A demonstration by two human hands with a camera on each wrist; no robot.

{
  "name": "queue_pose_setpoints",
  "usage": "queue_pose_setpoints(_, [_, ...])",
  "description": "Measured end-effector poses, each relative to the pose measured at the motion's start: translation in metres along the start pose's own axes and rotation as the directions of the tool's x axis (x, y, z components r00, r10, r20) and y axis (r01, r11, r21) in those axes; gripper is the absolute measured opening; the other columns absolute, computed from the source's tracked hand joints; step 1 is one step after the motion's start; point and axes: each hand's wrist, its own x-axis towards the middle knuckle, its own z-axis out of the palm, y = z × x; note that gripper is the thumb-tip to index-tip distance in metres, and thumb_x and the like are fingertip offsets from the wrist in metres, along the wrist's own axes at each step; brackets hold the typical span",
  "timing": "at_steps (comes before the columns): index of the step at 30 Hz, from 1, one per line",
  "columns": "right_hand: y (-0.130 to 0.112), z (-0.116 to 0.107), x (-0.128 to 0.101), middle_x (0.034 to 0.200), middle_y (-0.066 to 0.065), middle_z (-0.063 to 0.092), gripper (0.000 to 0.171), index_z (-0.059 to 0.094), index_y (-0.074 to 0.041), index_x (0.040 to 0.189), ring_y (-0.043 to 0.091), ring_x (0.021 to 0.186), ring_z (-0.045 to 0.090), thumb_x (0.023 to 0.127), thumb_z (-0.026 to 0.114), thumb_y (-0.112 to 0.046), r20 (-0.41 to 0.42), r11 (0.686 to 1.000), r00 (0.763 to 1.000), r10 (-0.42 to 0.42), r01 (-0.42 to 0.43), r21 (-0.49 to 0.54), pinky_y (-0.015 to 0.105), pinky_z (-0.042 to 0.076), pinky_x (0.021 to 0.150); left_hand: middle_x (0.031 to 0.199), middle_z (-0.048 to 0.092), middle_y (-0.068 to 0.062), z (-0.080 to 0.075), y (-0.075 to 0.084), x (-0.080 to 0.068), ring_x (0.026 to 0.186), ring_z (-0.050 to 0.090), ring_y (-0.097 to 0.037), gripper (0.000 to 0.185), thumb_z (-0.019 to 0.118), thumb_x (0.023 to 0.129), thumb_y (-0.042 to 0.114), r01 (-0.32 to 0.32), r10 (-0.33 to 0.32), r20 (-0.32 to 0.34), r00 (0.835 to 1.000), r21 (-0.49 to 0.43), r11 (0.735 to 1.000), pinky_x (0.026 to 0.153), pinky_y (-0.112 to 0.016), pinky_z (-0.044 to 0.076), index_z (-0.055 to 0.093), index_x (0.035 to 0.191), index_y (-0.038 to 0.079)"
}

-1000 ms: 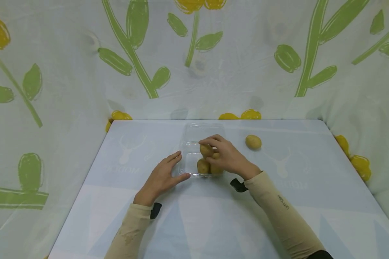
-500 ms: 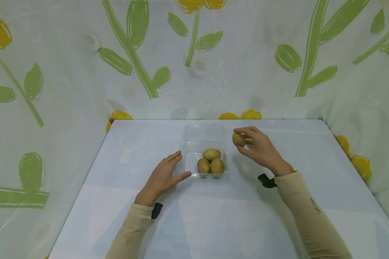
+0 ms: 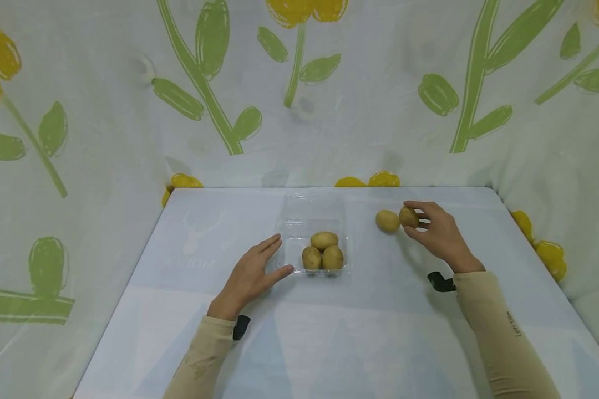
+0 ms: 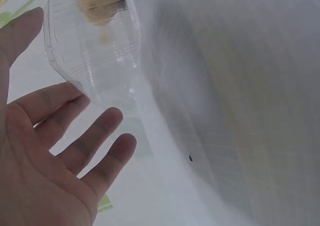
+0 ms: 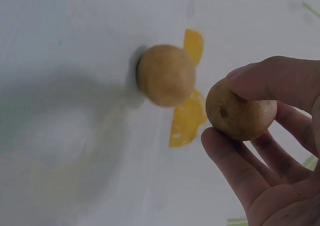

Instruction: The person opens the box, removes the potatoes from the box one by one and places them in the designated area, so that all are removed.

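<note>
While the right hand [image 3: 436, 230] pinches a small potato [image 3: 409, 216] between thumb and curled fingertips, that potato hangs just right of a second potato [image 3: 387, 220], which lies loose on the table [image 3: 359, 332] well to the right of the tray [image 3: 287, 233]; the two look close to touching in the head view, clearly apart in the right wrist view; the clear plastic tray holds three more potatoes [image 3: 322, 250], bunched at its near end and touching one another; the left hand [image 3: 252, 275] lies flat on the table just left of the tray, fingers straight and a little spread, thumb tip at the tray's near left corner; whether it presses the plastic, cannot tell. Judgement: the held potato should be firm, dense for its size, dry-skinned and not slippery, not fragile; a pinch across its short middle suits it; the tray looks thin, light and flexible, likely to slide unless steadied.
</note>
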Motion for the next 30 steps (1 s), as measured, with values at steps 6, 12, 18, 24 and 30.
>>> queue_pose_setpoints(6, [0.013, -0.005, 0.002, 0.13, 0.024, 0.054, 0.06, 0.053, 0.002, 0.142, 0.046, 0.117, 0.058, 0.087, 0.076, 0.004, 0.029, 0.998, 0.998, 0.057, -0.056, -0.017, 0.053, 0.054, 0.094, 0.159, 0.04, -0.002, 0.001, 0.0, 0.001, 0.144, 0.041, -0.029, 0.079, 0.064, 0.094, 0.058, 0.009, -0.009, -0.006, 1.0, -0.009, 1.0, 0.116, -0.048, 0.036, 0.047, 0.151, 0.005])
queue_pose_setpoints(12, [0.025, -0.003, 0.007, 0.136, 0.028, 0.052, 0.059, 0.051, 0.002, 0.144, 0.05, 0.118, 0.057, 0.09, 0.074, 0.0, 0.077, 0.992, 0.99, 0.119, -0.116, -0.047, 0.058, 0.052, 0.094, 0.16, 0.04, -0.002, 0.0, 0.0, 0.0, 0.143, 0.041, -0.03, 0.079, 0.064, 0.095, 0.058, 0.007, -0.007, 0.0, 1.0, -0.008, 1.0, 0.116, -0.048, 0.036, 0.047, 0.151, 0.004])
queue_pose_setpoints(18, [0.033, 0.001, 0.01, 0.142, 0.029, 0.049, 0.058, 0.052, 0.002, 0.143, 0.051, 0.119, 0.056, 0.09, 0.073, -0.001, 0.125, 0.986, 0.98, 0.155, -0.146, -0.078, 0.06, 0.051, 0.095, 0.16, 0.04, -0.001, -0.002, 0.001, 0.0, 0.144, 0.04, -0.029, 0.079, 0.064, 0.095, 0.058, 0.011, -0.011, 0.013, 1.0, 0.002, 1.0, 0.116, -0.048, 0.036, 0.047, 0.151, 0.006])
queue_pose_setpoints(24, [0.036, 0.004, 0.013, 0.142, 0.028, 0.051, 0.055, 0.052, 0.002, 0.143, 0.049, 0.119, 0.057, 0.092, 0.073, -0.007, 0.158, 0.984, 0.972, 0.174, -0.165, -0.067, 0.058, 0.052, 0.094, 0.16, 0.039, -0.001, -0.001, 0.001, 0.001, 0.144, 0.04, -0.028, 0.079, 0.064, 0.095, 0.058, 0.018, -0.018, 0.016, 1.0, 0.008, 1.0, 0.117, -0.047, 0.036, 0.047, 0.151, 0.006])
queue_pose_setpoints(30, [0.04, 0.005, 0.013, 0.142, 0.028, 0.051, 0.054, 0.051, 0.0, 0.144, 0.047, 0.122, 0.055, 0.096, 0.07, -0.015, 0.187, 0.976, 0.958, 0.218, -0.209, -0.066, 0.055, 0.054, 0.093, 0.161, 0.038, -0.001, -0.001, 0.0, 0.0, 0.144, 0.04, -0.029, 0.079, 0.063, 0.095, 0.058, 0.023, -0.023, 0.026, 0.999, 0.002, 1.0, 0.117, -0.048, 0.036, 0.046, 0.152, 0.006])
